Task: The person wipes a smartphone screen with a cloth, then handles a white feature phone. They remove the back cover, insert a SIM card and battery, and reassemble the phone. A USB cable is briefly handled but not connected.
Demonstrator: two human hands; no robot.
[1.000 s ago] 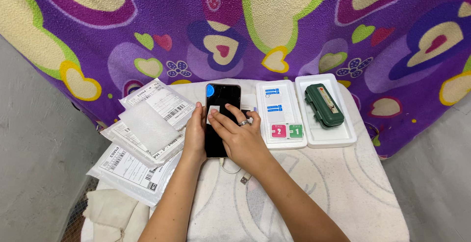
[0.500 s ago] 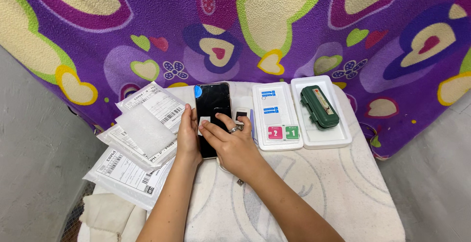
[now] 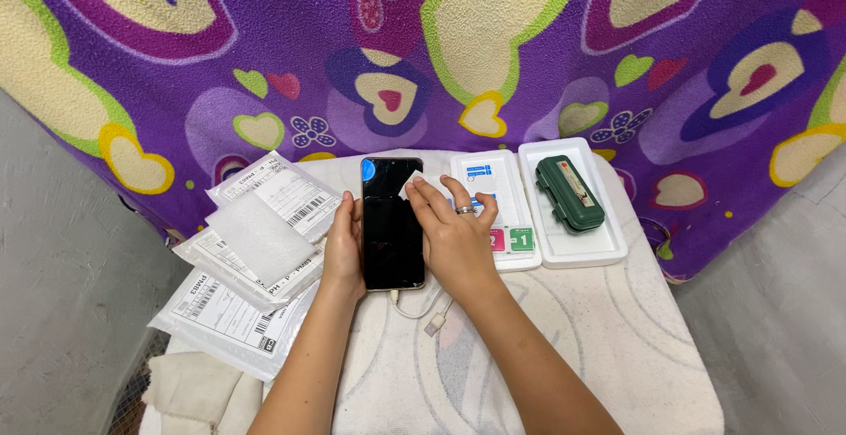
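One head-worn view looks steeply down from close above the table (image 3: 564, 347), its far edge at twelve o'clock.

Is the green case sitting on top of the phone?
No, the green case lies in a white tray to the right, apart from the phone held by the left hand.

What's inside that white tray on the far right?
The white tray holds one dark green case, lying lengthwise with a pale strip along its lid. The tray floor around it is bare. The case is closed, so its contents cannot be seen, nor anything beneath it.
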